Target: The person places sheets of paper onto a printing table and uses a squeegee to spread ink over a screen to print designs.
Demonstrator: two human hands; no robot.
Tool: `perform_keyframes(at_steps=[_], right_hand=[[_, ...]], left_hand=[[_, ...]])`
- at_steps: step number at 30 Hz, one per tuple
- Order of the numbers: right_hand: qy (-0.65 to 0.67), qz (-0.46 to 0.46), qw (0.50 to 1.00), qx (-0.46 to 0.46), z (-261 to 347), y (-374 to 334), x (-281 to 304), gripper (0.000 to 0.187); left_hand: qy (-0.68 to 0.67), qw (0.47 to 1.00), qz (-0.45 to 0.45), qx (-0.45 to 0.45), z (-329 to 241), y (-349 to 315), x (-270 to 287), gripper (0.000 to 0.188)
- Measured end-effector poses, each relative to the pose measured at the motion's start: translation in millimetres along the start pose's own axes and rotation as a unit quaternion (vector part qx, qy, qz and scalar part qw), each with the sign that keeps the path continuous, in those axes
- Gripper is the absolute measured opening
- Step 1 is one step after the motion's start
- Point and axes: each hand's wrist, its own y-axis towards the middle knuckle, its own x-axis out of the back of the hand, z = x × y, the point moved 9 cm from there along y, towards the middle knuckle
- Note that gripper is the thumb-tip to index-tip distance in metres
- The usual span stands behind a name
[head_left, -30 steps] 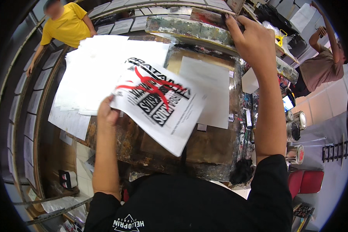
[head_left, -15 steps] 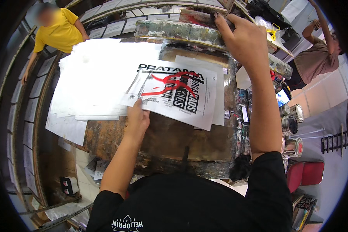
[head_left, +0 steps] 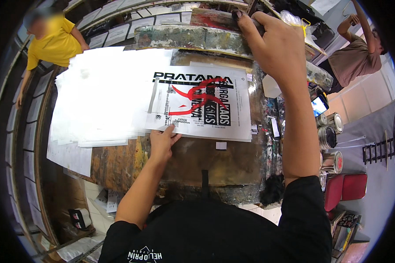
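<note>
My left hand is closed on the near left edge of a white printed sheet with black lettering and a red figure. The sheet lies nearly flat over another pale sheet, whose edge shows at the far side. My right hand is raised at the far side, fingers curled around a dark, ink-stained part beside a paint-crusted bar. What exactly its fingers hold is partly hidden by the hand. Left of the printed sheet is a large stack of white paper.
The sheets lie on a stained worktable. Paint cans, a lit phone and a red chair are on the right. Racks of sheets line the left. A person in yellow and one in brown stand beyond.
The printed sheet has turned and flattened, now squarer over the sheet beneath. My left hand has moved slightly right and nearer with its edge. My right hand keeps its raised grip.
</note>
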Motion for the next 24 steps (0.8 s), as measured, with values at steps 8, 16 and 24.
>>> perform_keyframes(at_steps=[8, 16, 24], right_hand=[[-0.005, 0.011, 1.0, 0.006, 5, -3, 1, 0.049], [-0.005, -0.02, 1.0, 0.022, 13, -18, 3, 0.053], [0.0, 0.085, 0.996, 0.029, 41, -98, -9, 0.036]], left_hand=[[0.028, 0.996, 0.042, 0.069, 10, -5, 14, 0.031], [0.272, 0.946, 0.176, -0.002, -80, -55, 0, 0.061], [0.077, 0.945, 0.235, -0.212, -177, -83, -72, 0.116]])
